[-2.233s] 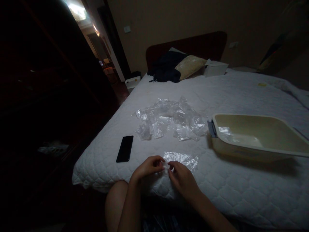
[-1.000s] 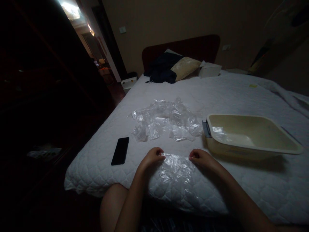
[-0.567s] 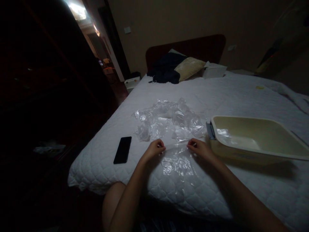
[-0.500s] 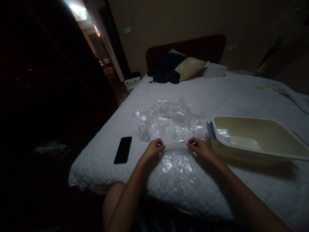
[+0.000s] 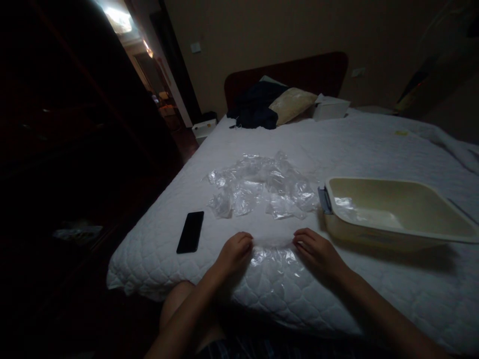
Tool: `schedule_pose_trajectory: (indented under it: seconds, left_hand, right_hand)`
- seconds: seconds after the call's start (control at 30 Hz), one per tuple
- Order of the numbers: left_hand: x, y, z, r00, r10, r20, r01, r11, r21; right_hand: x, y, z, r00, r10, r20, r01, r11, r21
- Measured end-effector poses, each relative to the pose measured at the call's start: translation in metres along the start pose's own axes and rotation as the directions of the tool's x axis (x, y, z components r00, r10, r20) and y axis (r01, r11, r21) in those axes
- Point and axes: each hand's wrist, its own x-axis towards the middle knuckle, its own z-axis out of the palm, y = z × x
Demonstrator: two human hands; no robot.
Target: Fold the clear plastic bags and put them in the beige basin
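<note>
A clear bag (image 5: 276, 260) is lying along the near edge of the bed (image 5: 348, 154); fingers of the left hand (image 5: 235, 252) are pinching its far left corner, those of the right hand (image 5: 317, 251) its far right; crumpled plastic (image 5: 245, 194) is lying beyond, a phone (image 5: 190, 232) near the left edge, a tub (image 5: 377, 238) to the right

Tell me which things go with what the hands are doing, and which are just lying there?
Going with it:
left hand, right hand
clear plastic between them
crumpled plastic pile, probably
cream tub, maybe

Just lying about:
black phone
dark cloth
tan cushion
white box
</note>
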Motion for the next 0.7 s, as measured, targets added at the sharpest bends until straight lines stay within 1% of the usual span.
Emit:
schedule_pose_trajectory:
  seconds: [0.07, 0.13, 0.2, 0.3, 0.37, 0.47, 0.53, 0.6, 0.7]
  left_hand:
    - [-0.008, -0.003, 0.003, 1.0, 0.016, 0.003, -0.016, 0.993, 0.113]
    - [-0.016, -0.007, 0.007, 0.999, 0.039, 0.01, -0.04, 0.977, 0.207]
    - [-0.022, -0.009, 0.01, 0.992, 0.116, 0.054, -0.127, 0.951, 0.283]
    - [-0.03, -0.009, 0.011, 0.96, 0.243, 0.137, -0.277, 0.894, 0.352]
    - [-0.032, -0.007, 0.01, 0.947, 0.267, 0.177, -0.316, 0.873, 0.372]
    - [-0.035, -0.002, 0.007, 0.944, 0.233, 0.233, -0.309, 0.872, 0.38]
    - [-0.037, 0.001, 0.004, 0.951, 0.196, 0.239, -0.275, 0.888, 0.369]
    - [-0.038, 0.002, 0.003, 0.962, 0.175, 0.209, -0.24, 0.909, 0.34]
    - [-0.039, 0.003, 0.004, 0.978, 0.168, 0.124, -0.199, 0.931, 0.306]
  right_hand:
    - [-0.01, -0.002, 0.001, 0.999, -0.039, -0.001, 0.039, 0.996, -0.077]
    - [-0.02, -0.001, 0.002, 0.998, -0.068, -0.001, 0.067, 0.991, -0.12]
    - [-0.029, 0.003, 0.005, 0.998, -0.061, 0.008, 0.062, 0.993, -0.102]
    - [-0.039, 0.008, 0.01, 1.0, -0.002, 0.028, 0.003, 0.999, -0.046]
    - [-0.042, 0.007, 0.011, 0.999, 0.01, 0.044, -0.008, 0.999, -0.04]
    - [-0.043, -0.001, 0.007, 0.992, -0.068, 0.103, 0.075, 0.995, -0.072]
    - [-0.041, -0.006, 0.003, 0.979, -0.134, 0.156, 0.15, 0.984, -0.095]
    - [-0.04, -0.011, 0.0, 0.97, -0.159, 0.182, 0.179, 0.979, -0.101]
    - [-0.037, -0.014, -0.003, 0.977, -0.141, 0.162, 0.158, 0.983, -0.095]
